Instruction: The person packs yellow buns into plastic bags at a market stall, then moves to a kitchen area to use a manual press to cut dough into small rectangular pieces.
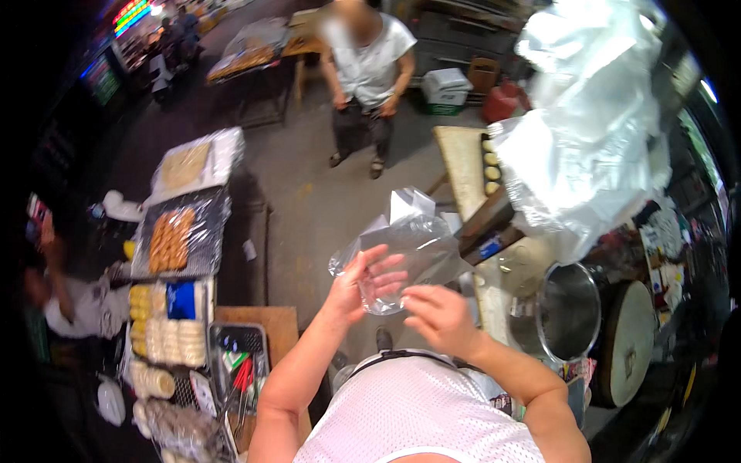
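Note:
A clear plastic bag hangs in front of my chest, crumpled at its far end. My left hand is at the bag's near left side with its fingers stretched apart. Part of those fingers shows through the film, and I cannot tell whether they are inside the bag or behind it. Just to the right, my right hand is closed in a pinch at the bag's near edge. The bag looks empty.
On the left stands a stall with trays of orange-brown pieces, pale rolls and a black tray holding tongs. A person faces me. To the right are hanging plastic bags, a metal pot and a round board.

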The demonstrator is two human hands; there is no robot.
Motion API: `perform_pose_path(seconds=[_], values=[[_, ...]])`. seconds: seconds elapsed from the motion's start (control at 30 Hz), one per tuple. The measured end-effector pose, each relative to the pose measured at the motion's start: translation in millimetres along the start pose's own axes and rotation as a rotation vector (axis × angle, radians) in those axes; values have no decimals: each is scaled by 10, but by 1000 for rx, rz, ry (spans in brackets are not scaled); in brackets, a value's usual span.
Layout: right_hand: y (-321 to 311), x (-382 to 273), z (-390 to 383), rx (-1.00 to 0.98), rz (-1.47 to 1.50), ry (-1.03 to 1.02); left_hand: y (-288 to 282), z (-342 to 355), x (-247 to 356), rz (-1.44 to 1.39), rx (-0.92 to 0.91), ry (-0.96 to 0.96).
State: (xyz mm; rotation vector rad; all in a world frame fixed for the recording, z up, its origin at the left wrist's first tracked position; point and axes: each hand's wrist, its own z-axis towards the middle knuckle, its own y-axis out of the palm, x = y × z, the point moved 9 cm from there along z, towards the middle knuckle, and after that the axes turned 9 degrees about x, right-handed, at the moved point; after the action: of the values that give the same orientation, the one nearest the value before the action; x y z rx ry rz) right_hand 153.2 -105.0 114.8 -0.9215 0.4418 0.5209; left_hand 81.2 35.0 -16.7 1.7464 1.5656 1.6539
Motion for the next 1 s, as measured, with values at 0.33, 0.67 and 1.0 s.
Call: perform_pose_path(seconds=[0.33, 0.67, 1.0], values=[[2180, 709, 355, -699, 810, 898, -1653, -1464, 412, -71, 357, 184], [3930, -699, 289, -1059, 621, 586, -3002, -3423, -292, -437, 862, 552], [5091, -1697, -106, -1420, 494, 118, -3527, -4370, -1481, -733, 1074, 868]])
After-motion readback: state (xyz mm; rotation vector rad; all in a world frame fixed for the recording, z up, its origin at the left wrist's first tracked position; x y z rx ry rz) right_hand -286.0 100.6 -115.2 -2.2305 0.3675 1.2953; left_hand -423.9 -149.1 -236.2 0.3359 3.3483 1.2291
